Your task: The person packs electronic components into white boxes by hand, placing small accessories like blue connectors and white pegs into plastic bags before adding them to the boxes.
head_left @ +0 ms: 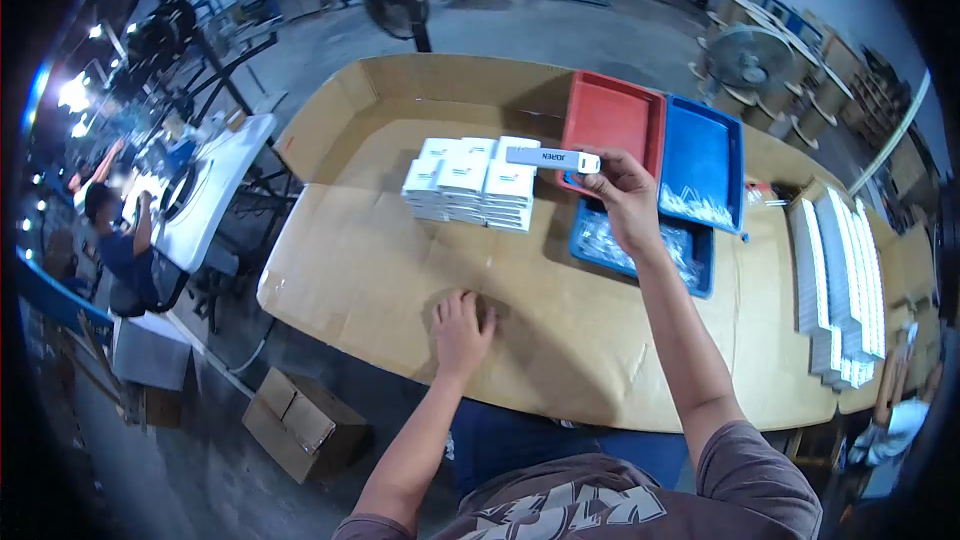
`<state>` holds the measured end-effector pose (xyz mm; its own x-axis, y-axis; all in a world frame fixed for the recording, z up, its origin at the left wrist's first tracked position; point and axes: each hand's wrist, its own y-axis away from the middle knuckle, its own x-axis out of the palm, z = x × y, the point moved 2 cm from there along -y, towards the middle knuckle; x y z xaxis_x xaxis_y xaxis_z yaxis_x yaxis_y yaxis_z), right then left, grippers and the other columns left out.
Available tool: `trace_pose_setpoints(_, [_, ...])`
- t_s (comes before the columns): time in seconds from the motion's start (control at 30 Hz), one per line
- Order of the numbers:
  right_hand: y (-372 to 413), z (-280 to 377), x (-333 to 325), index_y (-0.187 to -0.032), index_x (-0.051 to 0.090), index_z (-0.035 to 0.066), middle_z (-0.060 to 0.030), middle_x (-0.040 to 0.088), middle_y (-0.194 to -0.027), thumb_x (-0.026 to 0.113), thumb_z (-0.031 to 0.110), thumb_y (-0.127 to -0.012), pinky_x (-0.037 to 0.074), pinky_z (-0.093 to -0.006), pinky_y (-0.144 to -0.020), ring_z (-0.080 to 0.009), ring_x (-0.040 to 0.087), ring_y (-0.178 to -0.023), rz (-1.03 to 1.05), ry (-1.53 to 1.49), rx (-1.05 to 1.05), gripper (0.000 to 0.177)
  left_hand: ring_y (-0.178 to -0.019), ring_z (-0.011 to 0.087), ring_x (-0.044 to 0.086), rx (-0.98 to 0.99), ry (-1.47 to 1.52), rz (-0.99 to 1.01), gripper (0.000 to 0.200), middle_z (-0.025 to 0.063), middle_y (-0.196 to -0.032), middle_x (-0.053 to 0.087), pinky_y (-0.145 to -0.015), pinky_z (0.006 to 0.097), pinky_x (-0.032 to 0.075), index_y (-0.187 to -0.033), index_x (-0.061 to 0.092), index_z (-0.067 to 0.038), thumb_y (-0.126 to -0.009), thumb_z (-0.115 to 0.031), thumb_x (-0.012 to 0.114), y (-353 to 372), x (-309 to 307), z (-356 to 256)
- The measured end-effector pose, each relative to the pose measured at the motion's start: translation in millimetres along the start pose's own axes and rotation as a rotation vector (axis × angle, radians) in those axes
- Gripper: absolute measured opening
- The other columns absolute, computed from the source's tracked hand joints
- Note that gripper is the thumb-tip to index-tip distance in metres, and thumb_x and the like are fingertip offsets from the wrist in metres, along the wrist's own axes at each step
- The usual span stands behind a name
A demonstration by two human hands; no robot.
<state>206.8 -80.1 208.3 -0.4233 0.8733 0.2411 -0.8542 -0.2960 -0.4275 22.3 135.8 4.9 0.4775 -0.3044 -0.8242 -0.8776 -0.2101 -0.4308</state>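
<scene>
My right hand (622, 192) grips the end of a long, narrow grey-and-white box (545, 159) with dark lettering, held up in front of the red tray. Behind and to the left of that box, stacks of small white boxes (465, 172) stand on the cardboard-covered table (400, 285). My left hand (463, 328) rests on the cardboard near the front edge, fingers apart, holding nothing. Close below my right hand is a blue tray (703, 285) with clear plastic pieces in it.
A red tray (612, 120) and another blue tray (703, 145) with small clear pieces lie at the back. Long rows of white boxes (840, 280) stand at the right. Another person (128, 245) sits at a white table on the left; a further person's arm (893, 380) shows lower right.
</scene>
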Motion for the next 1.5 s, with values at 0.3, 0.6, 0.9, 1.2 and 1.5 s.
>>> trace_pose_setpoints(0.3, [139, 26, -36, -0.132, 0.056, 0.000, -0.0126, 0.070, -0.111, 0.061, 0.010, -0.103, 0.065, -0.0366, -0.084, -0.0238, 0.073, -0.098, -0.189, -0.429, 0.414, 0.031, -0.109, 0.0278, 0.062, -0.235, 0.663, -0.061, 0.035, 0.0134, -0.122, 0.065, -0.096, 0.0402, 0.048, -0.128, 0.061, -0.003, -0.099, -0.022, 0.066, 3, 9, 1])
trace_pose_setpoints(0.6, [242, -1, -36, -0.124, 0.061, -0.001, -0.0086, 0.068, -0.093, 0.062, 0.027, -0.104, 0.058, -0.0341, -0.068, -0.0172, 0.067, -0.077, -0.184, -0.404, 0.665, 0.035, -0.107, 0.0170, 0.062, -0.251, 1.581, 0.481, 0.057, 0.0089, -0.123, 0.062, -0.093, 0.0323, 0.051, -0.151, 0.042, -0.002, -0.111, -0.042, 0.040, 8, -41, -172])
trace_pose_setpoints(0.9, [287, 24, -52, -0.115, 0.064, -0.003, -0.0069, 0.065, -0.088, 0.065, 0.030, -0.102, 0.057, -0.0319, -0.066, -0.0176, 0.068, -0.075, -0.288, -0.290, 0.744, 0.035, -0.106, 0.0152, 0.061, -0.361, 1.694, 0.640, 0.060, 0.0083, -0.122, 0.060, -0.091, 0.0328, 0.052, -0.151, 0.039, -0.003, -0.106, -0.042, 0.049, 40, -44, -213])
trace_pose_setpoints(1.2, [262, 49, -54, -0.138, 0.054, 0.001, -0.0191, 0.052, -0.147, 0.063, 0.020, -0.097, 0.044, -0.0439, -0.109, -0.0306, 0.053, -0.135, -0.192, 0.522, 0.120, 0.046, -0.120, 0.0263, 0.061, -0.466, 1.691, 0.649, 0.068, 0.0132, -0.139, 0.049, -0.103, 0.0402, 0.051, -0.162, 0.020, -0.012, -0.105, -0.035, 0.049, 33, -53, -216])
trace_pose_setpoints(1.5, [257, 25, -44, -0.150, 0.044, -0.001, -0.0270, 0.043, -0.154, 0.066, 0.041, -0.088, 0.031, -0.0508, -0.118, -0.0436, 0.044, -0.142, 0.156, 0.592, -0.088, 0.078, -0.104, 0.0119, 0.065, -0.726, 1.653, 0.699, 0.055, 0.0032, -0.123, 0.060, -0.082, 0.0282, 0.054, -0.147, 0.042, -0.014, -0.106, -0.050, 0.047, 50, -52, -228])
